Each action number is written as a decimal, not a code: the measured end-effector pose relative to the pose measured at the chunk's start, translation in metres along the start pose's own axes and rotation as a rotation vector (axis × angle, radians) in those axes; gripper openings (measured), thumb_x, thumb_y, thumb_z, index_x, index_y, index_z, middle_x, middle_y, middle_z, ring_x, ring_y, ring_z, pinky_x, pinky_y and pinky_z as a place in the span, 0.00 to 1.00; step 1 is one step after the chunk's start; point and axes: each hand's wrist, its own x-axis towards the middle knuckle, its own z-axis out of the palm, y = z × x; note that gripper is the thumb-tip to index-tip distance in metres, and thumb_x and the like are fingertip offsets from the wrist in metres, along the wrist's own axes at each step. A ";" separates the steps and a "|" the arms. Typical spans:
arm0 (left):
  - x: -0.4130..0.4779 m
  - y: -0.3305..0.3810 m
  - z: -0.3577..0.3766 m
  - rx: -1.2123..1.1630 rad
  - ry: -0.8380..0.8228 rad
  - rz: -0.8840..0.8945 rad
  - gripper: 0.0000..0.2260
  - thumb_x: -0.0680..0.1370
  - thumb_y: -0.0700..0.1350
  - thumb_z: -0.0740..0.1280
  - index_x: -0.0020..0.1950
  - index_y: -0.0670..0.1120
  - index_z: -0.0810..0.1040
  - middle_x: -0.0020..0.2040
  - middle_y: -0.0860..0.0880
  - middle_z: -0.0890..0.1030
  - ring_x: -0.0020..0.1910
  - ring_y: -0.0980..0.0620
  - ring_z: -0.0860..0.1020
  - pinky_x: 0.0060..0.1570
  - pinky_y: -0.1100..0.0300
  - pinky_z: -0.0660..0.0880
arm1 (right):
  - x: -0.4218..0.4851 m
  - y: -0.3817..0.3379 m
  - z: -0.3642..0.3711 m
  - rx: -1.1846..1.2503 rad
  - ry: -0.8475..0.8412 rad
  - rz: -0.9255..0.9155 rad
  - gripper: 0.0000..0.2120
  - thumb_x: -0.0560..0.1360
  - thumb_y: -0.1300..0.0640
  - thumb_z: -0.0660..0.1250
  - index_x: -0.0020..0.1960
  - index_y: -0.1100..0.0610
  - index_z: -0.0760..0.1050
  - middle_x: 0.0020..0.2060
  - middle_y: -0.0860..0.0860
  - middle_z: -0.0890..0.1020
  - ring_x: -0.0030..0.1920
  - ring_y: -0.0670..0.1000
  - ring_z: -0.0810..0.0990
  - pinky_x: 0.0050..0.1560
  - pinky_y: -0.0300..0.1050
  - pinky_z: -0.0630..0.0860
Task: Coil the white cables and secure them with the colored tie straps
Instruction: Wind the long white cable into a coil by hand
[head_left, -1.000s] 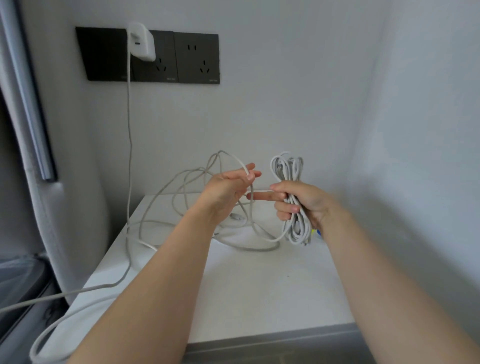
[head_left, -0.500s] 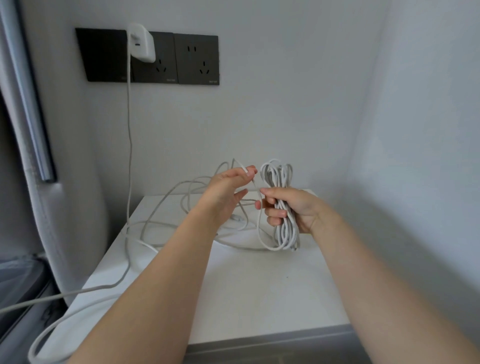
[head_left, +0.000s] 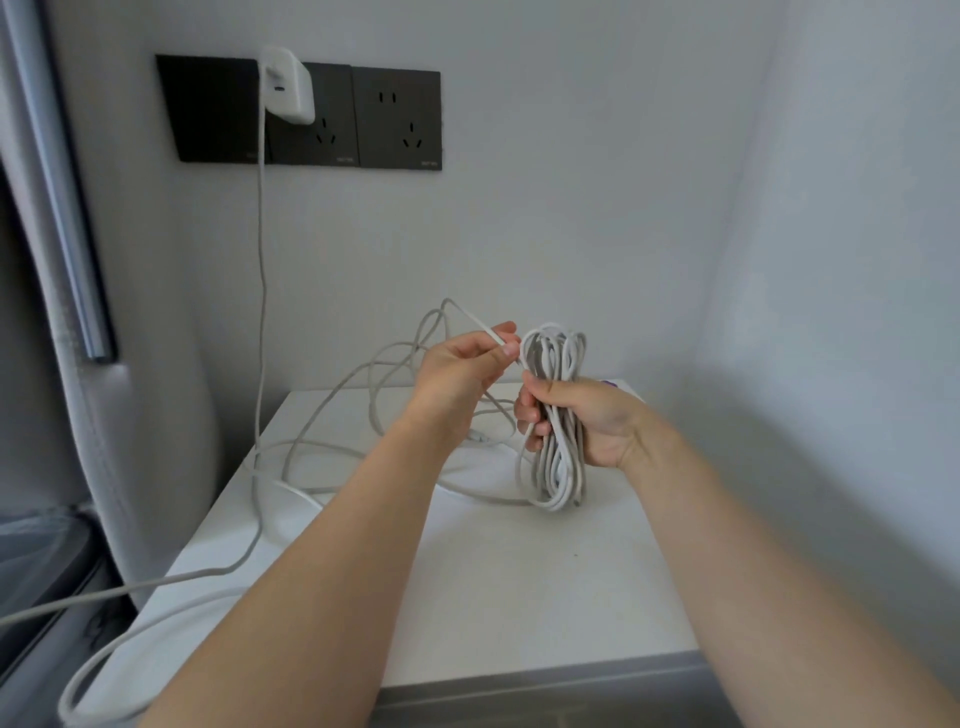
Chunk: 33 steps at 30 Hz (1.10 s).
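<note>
My right hand (head_left: 582, 421) grips a long upright bundle of coiled white cable (head_left: 556, 467) around its middle, above the white table top (head_left: 493, 571). My left hand (head_left: 467, 369) pinches the loose run of the same cable (head_left: 363, 374) between thumb and forefinger, right beside the top loops of the bundle. The rest of the cable lies in loose loops on the table's far left part. A small purple thing (head_left: 609, 384), perhaps a tie strap, peeks out behind my right hand.
A white charger (head_left: 288, 85) sits in a dark wall socket panel (head_left: 374, 117), its cable (head_left: 261, 291) hanging down to the table. More white cable (head_left: 130, 587) trails off the table's left edge. Walls close in behind and on the right.
My left hand has carried the loose cable rightward and up to the top of the bundle. My right hand and the bundle have shifted slightly left.
</note>
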 end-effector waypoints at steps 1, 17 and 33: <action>0.000 0.000 0.000 0.005 0.000 -0.001 0.07 0.75 0.32 0.65 0.40 0.42 0.77 0.58 0.45 0.78 0.50 0.56 0.78 0.51 0.68 0.74 | 0.001 0.001 -0.001 0.000 -0.002 -0.004 0.11 0.67 0.51 0.65 0.31 0.57 0.72 0.29 0.51 0.73 0.28 0.47 0.72 0.31 0.39 0.74; 0.009 -0.005 -0.005 0.506 0.336 0.236 0.06 0.75 0.43 0.69 0.42 0.40 0.82 0.36 0.53 0.80 0.35 0.64 0.76 0.38 0.77 0.69 | 0.003 -0.003 -0.008 0.054 0.166 0.016 0.17 0.78 0.58 0.58 0.31 0.55 0.62 0.16 0.46 0.59 0.16 0.44 0.57 0.19 0.35 0.59; 0.018 -0.026 -0.043 1.791 0.323 -0.034 0.39 0.73 0.36 0.63 0.76 0.52 0.44 0.75 0.45 0.49 0.74 0.42 0.49 0.72 0.44 0.53 | -0.005 -0.011 -0.018 0.198 -0.039 -0.208 0.16 0.69 0.57 0.59 0.23 0.53 0.67 0.14 0.45 0.60 0.14 0.43 0.59 0.20 0.34 0.61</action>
